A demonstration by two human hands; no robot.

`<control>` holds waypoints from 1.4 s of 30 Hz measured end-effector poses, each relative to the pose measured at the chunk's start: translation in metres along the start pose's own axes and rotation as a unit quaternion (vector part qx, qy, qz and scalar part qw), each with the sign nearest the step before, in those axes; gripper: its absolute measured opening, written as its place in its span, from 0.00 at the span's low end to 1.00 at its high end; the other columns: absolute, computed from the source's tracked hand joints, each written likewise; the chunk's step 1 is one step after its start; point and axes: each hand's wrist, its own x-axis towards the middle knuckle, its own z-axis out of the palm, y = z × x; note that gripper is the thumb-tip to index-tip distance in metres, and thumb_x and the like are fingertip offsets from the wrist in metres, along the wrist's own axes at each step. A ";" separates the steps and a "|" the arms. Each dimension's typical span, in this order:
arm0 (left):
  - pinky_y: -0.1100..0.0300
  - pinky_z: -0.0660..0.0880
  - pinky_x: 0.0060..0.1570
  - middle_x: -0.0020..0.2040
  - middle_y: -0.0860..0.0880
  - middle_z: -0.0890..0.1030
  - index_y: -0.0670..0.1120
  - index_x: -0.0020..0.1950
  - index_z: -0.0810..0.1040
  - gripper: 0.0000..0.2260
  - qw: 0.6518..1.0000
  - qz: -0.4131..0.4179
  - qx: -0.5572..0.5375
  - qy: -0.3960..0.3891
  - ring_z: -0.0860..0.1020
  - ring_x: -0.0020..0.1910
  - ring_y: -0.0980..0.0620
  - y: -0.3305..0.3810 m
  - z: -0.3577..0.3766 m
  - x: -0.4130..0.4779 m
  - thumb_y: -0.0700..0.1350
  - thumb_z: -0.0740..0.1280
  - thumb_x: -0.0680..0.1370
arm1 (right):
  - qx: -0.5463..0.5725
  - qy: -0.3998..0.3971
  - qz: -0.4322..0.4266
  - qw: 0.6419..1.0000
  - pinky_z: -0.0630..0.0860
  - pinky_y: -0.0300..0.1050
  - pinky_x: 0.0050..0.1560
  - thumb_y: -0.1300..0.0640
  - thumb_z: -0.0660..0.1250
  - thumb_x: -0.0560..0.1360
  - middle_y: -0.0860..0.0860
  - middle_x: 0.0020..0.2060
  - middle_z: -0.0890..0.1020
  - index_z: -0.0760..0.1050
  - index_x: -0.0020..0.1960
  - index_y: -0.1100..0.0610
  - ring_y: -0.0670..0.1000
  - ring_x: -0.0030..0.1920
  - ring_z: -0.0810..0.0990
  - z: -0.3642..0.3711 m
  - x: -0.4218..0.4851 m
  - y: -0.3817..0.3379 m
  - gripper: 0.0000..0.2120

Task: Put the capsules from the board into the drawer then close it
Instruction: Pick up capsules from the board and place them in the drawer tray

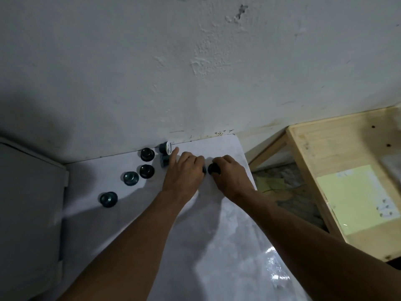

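One dark capsule [214, 168] is held in the grip of the right hand [230, 175], pinched between thumb and curled fingers just above the far right part of the white board [217, 224]. The left hand [184, 173] is seen just beside it, almost touching. Its forefinger is stretched out toward the far edge while the other fingers are curled. A dark edge is glimpsed under those curled fingers, but whether a capsule is held in that grip cannot be told.

Just left of the stretched forefinger, a capsule on its side [165, 148] is seen against the wall [195, 72], its pale lid turned to the right. Print is carried on that lid, but it is too small to be read. A second small capsule [164, 160] is found right below it, close to the finger. Four more capsules are spread to the left across the board: a far one [147, 154], a middle one [147, 171], a shiny one [131, 178] and a near one [108, 199].

The wooden drawer [309, 170] is seen open to the right, well apart from the hands. A pale yellow sheet [351, 198] is laid inside it, and its faint marks cannot be read.
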 end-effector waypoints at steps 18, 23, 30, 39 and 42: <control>0.57 0.70 0.46 0.50 0.47 0.80 0.48 0.59 0.76 0.11 0.981 -0.132 -0.133 0.057 0.78 0.50 0.47 0.068 -0.101 -0.104 0.43 0.63 0.77 | 0.007 0.062 -0.101 0.993 0.70 0.42 0.40 0.58 0.64 0.74 0.55 0.50 0.75 0.69 0.58 0.51 0.55 0.45 0.75 -0.044 -0.129 -0.007 0.14; 0.62 0.67 0.45 0.48 0.50 0.81 0.48 0.56 0.78 0.13 0.967 -0.186 -0.145 0.100 0.73 0.43 0.55 0.103 -0.124 -0.164 0.52 0.69 0.75 | 0.036 0.102 -0.145 0.984 0.70 0.40 0.39 0.53 0.67 0.75 0.52 0.46 0.72 0.66 0.53 0.51 0.53 0.41 0.74 -0.050 -0.193 -0.011 0.11; 0.59 0.74 0.48 0.47 0.52 0.82 0.50 0.56 0.76 0.17 0.928 -0.276 -0.189 0.164 0.79 0.45 0.52 0.134 -0.163 -0.250 0.52 0.74 0.71 | 0.065 0.135 -0.199 0.969 0.68 0.43 0.37 0.52 0.70 0.72 0.51 0.40 0.76 0.67 0.44 0.54 0.52 0.40 0.73 -0.056 -0.271 -0.030 0.12; 0.68 0.66 0.47 0.51 0.50 0.73 0.48 0.58 0.77 0.19 0.884 -0.360 -0.202 0.221 0.74 0.45 0.56 0.112 -0.215 -0.338 0.47 0.76 0.69 | 0.118 0.120 -0.283 0.944 0.75 0.45 0.55 0.52 0.73 0.70 0.52 0.55 0.80 0.73 0.62 0.55 0.52 0.53 0.78 -0.038 -0.320 -0.109 0.22; 0.64 0.70 0.47 0.46 0.52 0.76 0.49 0.55 0.79 0.18 0.881 -0.367 -0.180 0.239 0.76 0.44 0.54 0.095 -0.229 -0.371 0.50 0.76 0.67 | 0.109 0.117 -0.322 0.933 0.71 0.40 0.54 0.53 0.72 0.71 0.53 0.55 0.78 0.74 0.63 0.58 0.52 0.54 0.77 -0.022 -0.333 -0.142 0.23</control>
